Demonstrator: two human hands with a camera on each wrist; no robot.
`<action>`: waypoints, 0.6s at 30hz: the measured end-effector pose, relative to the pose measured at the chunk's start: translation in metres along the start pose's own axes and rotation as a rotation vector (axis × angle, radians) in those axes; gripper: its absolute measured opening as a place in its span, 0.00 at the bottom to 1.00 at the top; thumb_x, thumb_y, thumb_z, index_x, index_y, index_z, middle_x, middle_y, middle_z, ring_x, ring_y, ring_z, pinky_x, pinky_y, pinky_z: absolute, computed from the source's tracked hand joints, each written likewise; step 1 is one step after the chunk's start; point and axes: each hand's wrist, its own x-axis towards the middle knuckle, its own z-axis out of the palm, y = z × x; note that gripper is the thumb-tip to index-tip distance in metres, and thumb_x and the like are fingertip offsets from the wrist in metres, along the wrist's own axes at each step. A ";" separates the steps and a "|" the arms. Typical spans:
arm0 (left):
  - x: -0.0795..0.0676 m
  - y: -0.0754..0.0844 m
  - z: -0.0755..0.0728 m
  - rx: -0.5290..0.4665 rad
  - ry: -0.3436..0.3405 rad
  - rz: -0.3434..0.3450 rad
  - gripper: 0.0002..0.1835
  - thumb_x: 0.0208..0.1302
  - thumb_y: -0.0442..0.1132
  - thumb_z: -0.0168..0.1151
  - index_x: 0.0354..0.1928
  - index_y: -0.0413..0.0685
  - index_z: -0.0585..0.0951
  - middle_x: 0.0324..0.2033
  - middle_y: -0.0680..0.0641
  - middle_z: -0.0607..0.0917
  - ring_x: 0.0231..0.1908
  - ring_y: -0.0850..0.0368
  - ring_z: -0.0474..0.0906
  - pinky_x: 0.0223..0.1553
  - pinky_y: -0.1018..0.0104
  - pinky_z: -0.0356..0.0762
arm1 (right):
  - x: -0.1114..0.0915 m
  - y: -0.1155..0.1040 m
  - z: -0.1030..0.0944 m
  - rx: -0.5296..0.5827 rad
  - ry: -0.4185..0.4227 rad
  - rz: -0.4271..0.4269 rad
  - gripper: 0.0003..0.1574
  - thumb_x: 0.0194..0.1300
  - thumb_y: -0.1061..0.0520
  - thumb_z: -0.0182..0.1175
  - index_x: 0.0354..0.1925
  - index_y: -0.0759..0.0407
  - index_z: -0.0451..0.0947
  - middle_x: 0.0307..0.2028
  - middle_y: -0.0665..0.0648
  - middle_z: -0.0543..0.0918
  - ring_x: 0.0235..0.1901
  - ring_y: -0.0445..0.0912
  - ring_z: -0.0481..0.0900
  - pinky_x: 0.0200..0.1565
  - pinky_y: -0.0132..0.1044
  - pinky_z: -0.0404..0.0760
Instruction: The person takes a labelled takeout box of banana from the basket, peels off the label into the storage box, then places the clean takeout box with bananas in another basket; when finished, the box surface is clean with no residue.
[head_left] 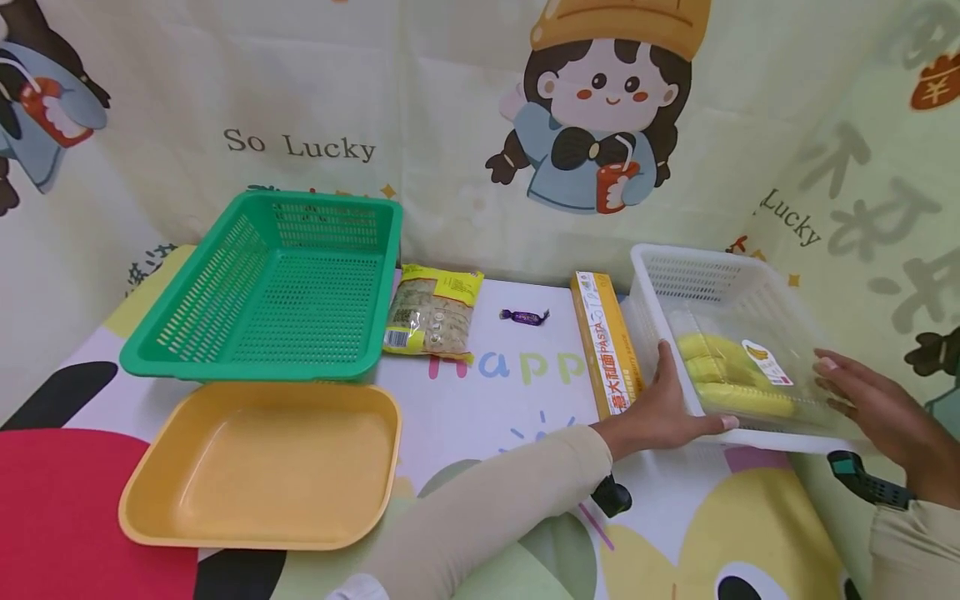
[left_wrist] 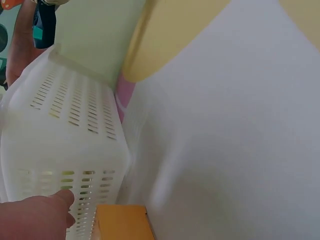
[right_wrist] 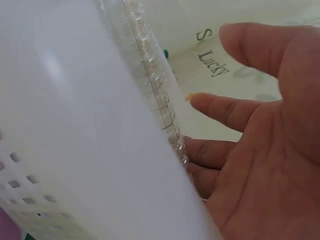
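Note:
A white plastic basket (head_left: 652, 333) stands at the right end of the table. Inside it lies a clear plastic pack (head_left: 750, 367) of yellow food with a banana picture on its label. My left hand (head_left: 667, 408) is at the basket's front left corner, thumb stretched along the front rim and fingers by the left wall. The left wrist view has its fingertips (left_wrist: 64, 197) right at the slotted wall. My right hand (head_left: 877, 400) is at the basket's right side with fingers extended. In the right wrist view, fingers (right_wrist: 212, 152) reach past the rim to the pack's crinkled edge.
An orange pasta box (head_left: 603, 342) lies along the basket's left side. A small purple wrapped candy (head_left: 525, 317) and a yellow bag (head_left: 435, 312) with pale contents lie mid-table. At left are a green basket (head_left: 322, 371) and a yellow-orange tray (head_left: 285, 467). Patterned cloth hangs behind.

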 end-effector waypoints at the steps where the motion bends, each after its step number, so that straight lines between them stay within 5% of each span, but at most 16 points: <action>1: 0.001 0.000 0.000 -0.002 0.002 0.003 0.65 0.56 0.54 0.71 0.76 0.60 0.28 0.76 0.53 0.38 0.72 0.62 0.40 0.67 0.68 0.53 | 0.000 0.000 0.000 0.033 0.006 -0.019 0.35 0.81 0.48 0.31 0.78 0.45 0.32 0.72 0.39 0.42 0.66 0.28 0.44 0.55 0.13 0.51; 8: 0.003 -0.001 -0.002 0.010 0.005 0.010 0.65 0.55 0.54 0.72 0.76 0.62 0.28 0.75 0.55 0.40 0.72 0.64 0.40 0.67 0.70 0.52 | 0.001 -0.003 0.002 0.425 0.103 -0.129 0.25 0.79 0.56 0.41 0.69 0.39 0.61 0.56 0.38 0.67 0.50 0.24 0.67 0.53 0.16 0.58; 18: 0.002 -0.003 -0.002 0.025 0.004 0.014 0.65 0.55 0.56 0.71 0.76 0.62 0.29 0.75 0.54 0.41 0.71 0.64 0.41 0.66 0.70 0.53 | 0.000 -0.012 0.010 0.342 0.280 -0.083 0.23 0.76 0.56 0.49 0.65 0.40 0.67 0.51 0.37 0.70 0.52 0.29 0.64 0.50 0.16 0.58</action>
